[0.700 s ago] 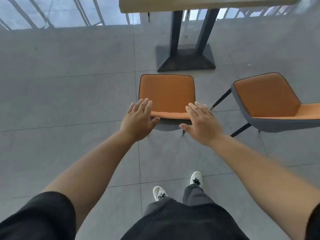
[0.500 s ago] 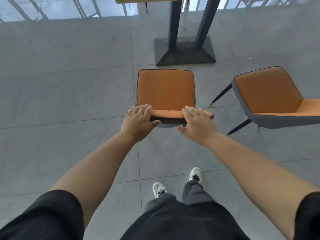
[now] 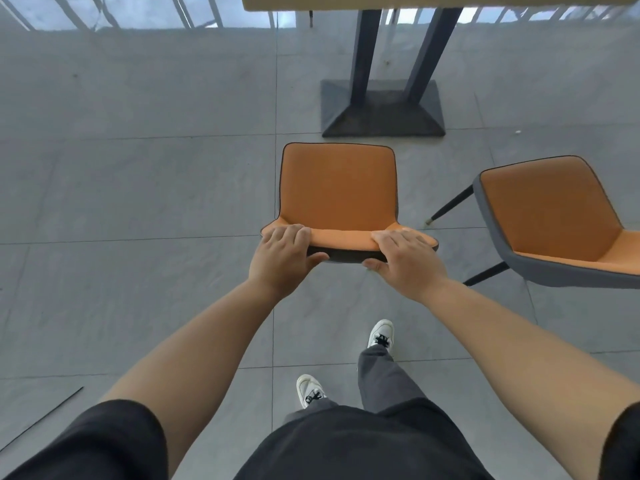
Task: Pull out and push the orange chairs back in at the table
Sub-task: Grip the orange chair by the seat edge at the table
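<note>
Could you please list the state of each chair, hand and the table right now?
Middle orange chair: upright, pulled out from the table, gripped at the backrest top.
Right orange chair: upright, pulled out, angled, untouched.
Left hand: fingers curled over the backrest.
Right hand: gripping the backrest.
Table: standing, only its edge and base visible.

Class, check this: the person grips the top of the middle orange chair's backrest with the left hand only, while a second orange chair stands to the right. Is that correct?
Not quite. The head view shows both hands on the middle chair's backrest: left hand and right hand. The second chair does stand to the right.
</note>
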A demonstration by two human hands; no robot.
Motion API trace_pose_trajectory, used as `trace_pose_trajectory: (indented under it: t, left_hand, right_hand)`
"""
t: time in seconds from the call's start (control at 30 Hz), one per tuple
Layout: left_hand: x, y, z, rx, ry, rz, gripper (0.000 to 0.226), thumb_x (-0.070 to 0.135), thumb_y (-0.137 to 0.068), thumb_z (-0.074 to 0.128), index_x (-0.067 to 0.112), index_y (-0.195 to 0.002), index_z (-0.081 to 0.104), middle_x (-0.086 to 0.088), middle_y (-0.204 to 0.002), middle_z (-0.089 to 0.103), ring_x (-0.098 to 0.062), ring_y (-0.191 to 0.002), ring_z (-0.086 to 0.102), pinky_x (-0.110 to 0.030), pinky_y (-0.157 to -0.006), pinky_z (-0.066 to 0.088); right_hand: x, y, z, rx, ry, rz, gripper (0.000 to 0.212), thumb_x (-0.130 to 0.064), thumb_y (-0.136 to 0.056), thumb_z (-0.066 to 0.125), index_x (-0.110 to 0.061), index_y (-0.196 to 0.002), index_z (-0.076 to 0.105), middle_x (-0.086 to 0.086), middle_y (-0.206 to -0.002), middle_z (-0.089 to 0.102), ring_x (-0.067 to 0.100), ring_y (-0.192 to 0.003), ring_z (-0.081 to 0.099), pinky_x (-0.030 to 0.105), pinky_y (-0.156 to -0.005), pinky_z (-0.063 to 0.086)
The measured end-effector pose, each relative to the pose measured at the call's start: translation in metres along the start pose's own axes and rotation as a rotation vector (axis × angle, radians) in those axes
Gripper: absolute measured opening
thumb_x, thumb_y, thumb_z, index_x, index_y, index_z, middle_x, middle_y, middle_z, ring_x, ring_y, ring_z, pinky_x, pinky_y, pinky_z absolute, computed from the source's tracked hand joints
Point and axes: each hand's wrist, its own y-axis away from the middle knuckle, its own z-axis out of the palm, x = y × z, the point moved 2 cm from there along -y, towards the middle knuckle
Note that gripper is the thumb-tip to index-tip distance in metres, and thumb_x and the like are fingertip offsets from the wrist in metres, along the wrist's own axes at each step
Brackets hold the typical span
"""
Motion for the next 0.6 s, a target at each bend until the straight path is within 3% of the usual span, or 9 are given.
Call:
trace_pose_trajectory:
  t: [0.33, 0.6]
  left_hand:
    - [0.036, -0.079, -0.004, -0.009, 0.011, -0.114, 0.064, 0.062, -0.090, 0.036, 0.008, -0.120, 0.052, -0.010, -0.128, 0.057, -0.033, -0.117, 0.051, -0.046, -0.099, 0.038]
    - [0.042, -0.129, -0.011, -0.035, -0.007, -0.153, 0.068, 0.065, -0.089, 0.028, 0.009, -0.120, 0.051, -0.011, -0.127, 0.058, -0.033, -0.115, 0.052, -0.048, -0.099, 0.042]
  right_hand:
    - [0.079, -0.061, -0.033, 0.017, -0.003, -0.067, 0.048, -0.050, -0.085, 0.059, -0.008, -0.110, 0.059, 0.009, -0.107, 0.066, 0.032, -0.101, 0.059, 0.046, -0.090, 0.044]
    - [0.113, -0.104, -0.046, 0.006, 0.022, -0.129, 0.049, -0.053, -0.087, 0.055, -0.010, -0.111, 0.058, 0.008, -0.109, 0.067, 0.030, -0.100, 0.060, 0.042, -0.083, 0.047]
